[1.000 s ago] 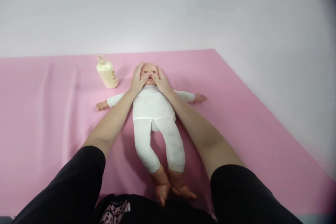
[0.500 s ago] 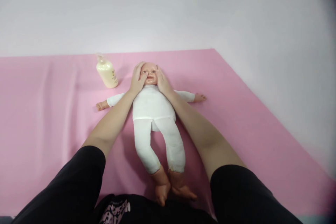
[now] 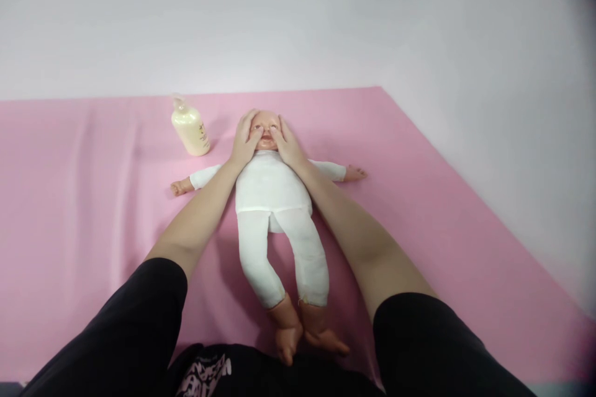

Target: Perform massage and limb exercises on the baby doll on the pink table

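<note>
We cup the doll [image 3: 274, 183] by its head, between our left hand [image 3: 244, 139] and right hand [image 3: 289, 145], both spread rather than clenched, with fingers along the sides and thumbs on the cheeks, their tips near the nose and apart from each other. The doll lies on its back on the pink sheet [image 3: 419, 229], its white-clad body and bare feet stretching from our grip back toward us, its arms out past our wrists. Left of our grip, near the left hand, stands a pale yellow bottle [image 3: 190, 131]
</note>
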The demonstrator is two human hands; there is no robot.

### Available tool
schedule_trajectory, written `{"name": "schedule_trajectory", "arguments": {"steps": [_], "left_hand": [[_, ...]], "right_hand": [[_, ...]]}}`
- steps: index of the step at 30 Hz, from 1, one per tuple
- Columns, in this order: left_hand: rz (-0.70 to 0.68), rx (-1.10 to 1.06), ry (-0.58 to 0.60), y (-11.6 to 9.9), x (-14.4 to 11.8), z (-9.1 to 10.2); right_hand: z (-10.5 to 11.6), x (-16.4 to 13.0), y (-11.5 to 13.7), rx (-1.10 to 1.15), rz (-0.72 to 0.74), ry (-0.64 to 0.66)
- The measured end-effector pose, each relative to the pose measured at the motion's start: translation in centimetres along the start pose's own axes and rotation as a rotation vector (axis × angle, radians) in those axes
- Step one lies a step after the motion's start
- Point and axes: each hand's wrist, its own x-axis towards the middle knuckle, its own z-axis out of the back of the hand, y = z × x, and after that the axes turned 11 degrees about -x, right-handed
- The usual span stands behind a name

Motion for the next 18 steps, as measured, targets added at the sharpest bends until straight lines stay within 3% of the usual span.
{"name": "schedule_trajectory", "arguments": {"steps": [9, 18], "left_hand": [[0.021, -0.071, -0.042, 0.6, 0.0, -0.2], [0.054, -0.157, -0.085, 1.3, 0.0, -0.3]], "right_hand": [[0.0, -0.2, 0.3, 0.012, -0.03, -0.037], [-0.7, 1.2, -1.3, 0.14, -0.019, -0.107]]}}
